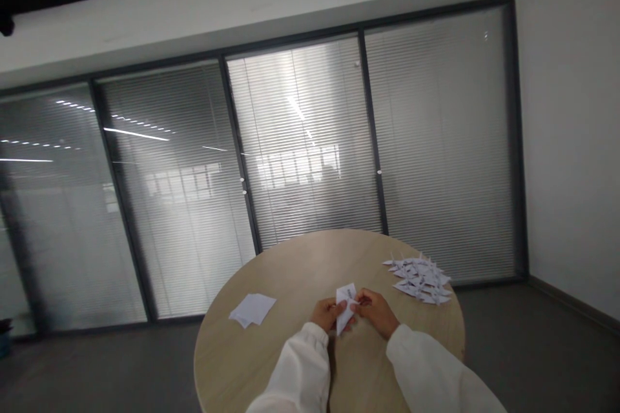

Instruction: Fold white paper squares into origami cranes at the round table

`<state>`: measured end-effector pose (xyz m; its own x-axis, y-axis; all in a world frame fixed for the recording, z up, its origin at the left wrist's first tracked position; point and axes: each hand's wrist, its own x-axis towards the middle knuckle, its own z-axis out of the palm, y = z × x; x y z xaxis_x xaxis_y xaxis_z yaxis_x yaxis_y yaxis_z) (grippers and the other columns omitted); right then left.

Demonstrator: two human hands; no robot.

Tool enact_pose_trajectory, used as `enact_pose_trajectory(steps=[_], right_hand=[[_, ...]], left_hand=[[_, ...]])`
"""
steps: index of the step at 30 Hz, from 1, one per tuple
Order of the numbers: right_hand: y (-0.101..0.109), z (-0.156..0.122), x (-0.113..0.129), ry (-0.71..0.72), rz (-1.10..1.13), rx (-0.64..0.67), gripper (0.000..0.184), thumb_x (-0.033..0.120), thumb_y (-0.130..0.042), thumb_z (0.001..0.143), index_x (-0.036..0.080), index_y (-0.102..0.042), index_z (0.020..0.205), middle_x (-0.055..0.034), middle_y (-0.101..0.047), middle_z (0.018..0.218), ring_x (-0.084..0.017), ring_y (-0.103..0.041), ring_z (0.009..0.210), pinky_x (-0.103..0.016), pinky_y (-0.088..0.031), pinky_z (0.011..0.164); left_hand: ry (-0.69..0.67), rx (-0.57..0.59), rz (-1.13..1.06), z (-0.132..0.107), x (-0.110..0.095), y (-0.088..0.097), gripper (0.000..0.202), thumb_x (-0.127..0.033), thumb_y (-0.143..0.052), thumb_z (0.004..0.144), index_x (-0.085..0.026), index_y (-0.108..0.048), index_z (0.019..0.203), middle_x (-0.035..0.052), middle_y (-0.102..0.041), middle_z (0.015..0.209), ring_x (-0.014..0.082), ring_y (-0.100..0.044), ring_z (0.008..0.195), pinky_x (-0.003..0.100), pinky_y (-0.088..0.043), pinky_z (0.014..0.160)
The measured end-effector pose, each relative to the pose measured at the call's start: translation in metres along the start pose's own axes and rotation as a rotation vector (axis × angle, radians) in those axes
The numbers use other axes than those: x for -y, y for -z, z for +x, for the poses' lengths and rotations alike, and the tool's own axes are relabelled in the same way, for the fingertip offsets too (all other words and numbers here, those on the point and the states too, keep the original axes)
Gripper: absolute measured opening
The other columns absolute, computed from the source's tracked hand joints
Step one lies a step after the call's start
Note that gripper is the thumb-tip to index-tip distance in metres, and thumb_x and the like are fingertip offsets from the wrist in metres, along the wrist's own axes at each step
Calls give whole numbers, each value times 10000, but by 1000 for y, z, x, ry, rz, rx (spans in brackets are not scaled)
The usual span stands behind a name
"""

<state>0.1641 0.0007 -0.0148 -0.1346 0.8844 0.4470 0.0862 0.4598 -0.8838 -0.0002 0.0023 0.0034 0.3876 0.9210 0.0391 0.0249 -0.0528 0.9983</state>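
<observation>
A partly folded piece of white paper [345, 293] is held up over the table between my two hands. My left hand [325, 313] grips its left side, with the thumb lying across the front. From the right, my right hand [378, 312] pinches the paper's edge between thumb and fingers. A small dark mark shows near the top of the paper. Its lower end narrows to a point. Some fingertips are hidden behind it.
The round wooden table [310, 264] carries a small stack of white paper sheets [253, 309] at the left. A pile of folded paper pieces with pointed tips [420, 279] lies at the right. Beyond the table stands a glass partition with blinds [310, 155].
</observation>
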Motion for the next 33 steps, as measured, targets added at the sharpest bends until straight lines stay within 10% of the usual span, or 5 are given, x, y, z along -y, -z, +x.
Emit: enact_pose_trajectory(steps=[33], right_hand=[[0,-4,3,-12,-144,-30,186,336,-609,642,175,-519,659,27,-561,603,-125,-502,575,-209,-374,544]], left_hand=[[26,-47,149,-4,-3,-5,565,-603,-610,503,-75,-642,702,74,-632,575,138,-529,436,234,-375,418]])
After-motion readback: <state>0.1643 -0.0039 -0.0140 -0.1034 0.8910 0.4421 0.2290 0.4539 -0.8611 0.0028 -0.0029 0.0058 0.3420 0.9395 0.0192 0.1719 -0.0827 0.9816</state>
